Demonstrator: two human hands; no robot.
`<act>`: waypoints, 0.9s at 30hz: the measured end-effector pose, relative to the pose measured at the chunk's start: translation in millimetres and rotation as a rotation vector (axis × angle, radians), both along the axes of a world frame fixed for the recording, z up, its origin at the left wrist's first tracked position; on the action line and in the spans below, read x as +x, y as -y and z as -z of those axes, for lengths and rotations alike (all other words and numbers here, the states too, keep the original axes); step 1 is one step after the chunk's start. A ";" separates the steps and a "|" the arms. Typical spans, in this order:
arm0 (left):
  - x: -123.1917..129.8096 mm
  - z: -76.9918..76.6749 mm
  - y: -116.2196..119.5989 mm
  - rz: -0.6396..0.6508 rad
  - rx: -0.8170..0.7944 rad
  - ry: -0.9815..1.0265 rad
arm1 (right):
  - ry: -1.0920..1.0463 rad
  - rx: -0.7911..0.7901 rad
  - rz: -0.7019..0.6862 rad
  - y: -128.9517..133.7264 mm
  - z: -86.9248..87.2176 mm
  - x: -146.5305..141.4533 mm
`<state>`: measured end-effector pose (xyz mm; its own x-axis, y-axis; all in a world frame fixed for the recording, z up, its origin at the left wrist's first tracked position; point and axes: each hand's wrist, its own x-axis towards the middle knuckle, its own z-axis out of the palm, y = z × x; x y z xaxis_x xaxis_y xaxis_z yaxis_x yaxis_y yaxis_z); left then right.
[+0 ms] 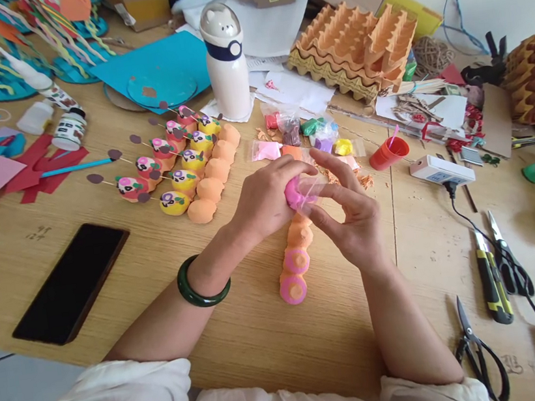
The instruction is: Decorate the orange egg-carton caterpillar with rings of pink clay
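Note:
My left hand (267,197) is closed around a lump of bright pink modelling clay (293,193) in a clear plastic bag (312,186). From the other side, the thumb and a finger of my right hand (357,225) pinch at the bag and clay, other fingers raised. Just below them lies a strip of orange egg-carton cups (300,235), its far end hidden by my hands. Its two nearest cups carry flat pink rings (293,290) around their tips. A dark green bangle (205,294) circles my left wrist.
Decorated egg-carton strips (177,153) stand left of centre beside a plain orange strip (215,174). Bagged clay (317,131), a red cup (388,153) and a white bottle (227,68) are farther back. A phone (71,282) lies left; scissors (477,350) and a cutter (492,282) lie right.

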<state>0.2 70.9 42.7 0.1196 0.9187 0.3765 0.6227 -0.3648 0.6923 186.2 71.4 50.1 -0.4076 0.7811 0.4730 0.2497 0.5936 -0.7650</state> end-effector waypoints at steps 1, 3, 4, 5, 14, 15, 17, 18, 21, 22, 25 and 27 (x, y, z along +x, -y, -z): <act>0.4 0.4 0.3 0.014 -0.012 0.000 | -0.008 0.007 -0.001 0.2 1.4 -0.8; 0.9 0.8 0.6 0.031 -0.031 -0.001 | -0.024 0.011 -0.005 0.0 2.9 -1.4; 1.0 0.7 0.6 0.028 -0.033 0.003 | -0.032 0.006 -0.013 -0.4 2.6 -1.1; 0.9 0.5 0.5 0.021 -0.032 0.014 | -0.042 -0.005 -0.026 -1.0 1.8 -0.3; -0.7 1.5 -3.9 -0.044 -0.009 0.093 | -0.274 -0.305 -0.054 -3.9 -3.1 6.1; -0.3 2.1 -4.2 -0.059 -0.005 0.085 | -0.322 -0.347 -0.045 -3.7 -3.0 5.8; 0.7 3.7 -4.7 -0.080 -0.008 0.073 | -0.405 -0.425 -0.010 -3.4 -4.4 5.4; 1.1 4.6 -5.0 -0.086 -0.015 0.067 | -0.439 -0.460 0.012 -3.3 -5.9 5.5; 1.2 7.5 -6.2 -0.097 -0.037 0.060 | -0.515 -0.538 0.063 -4.1 -11.2 7.2; 1.1 8.5 -6.7 -0.101 -0.043 0.060 | -0.536 -0.545 0.071 -4.8 -12.4 8.0; 1.0 11.7 -8.3 -0.107 -0.030 0.064 | -0.602 -0.535 0.093 -7.8 -12.7 9.3; 1.1 13.9 -9.2 -0.115 -0.001 0.067 | -0.640 -0.549 0.126 -9.8 -10.7 8.9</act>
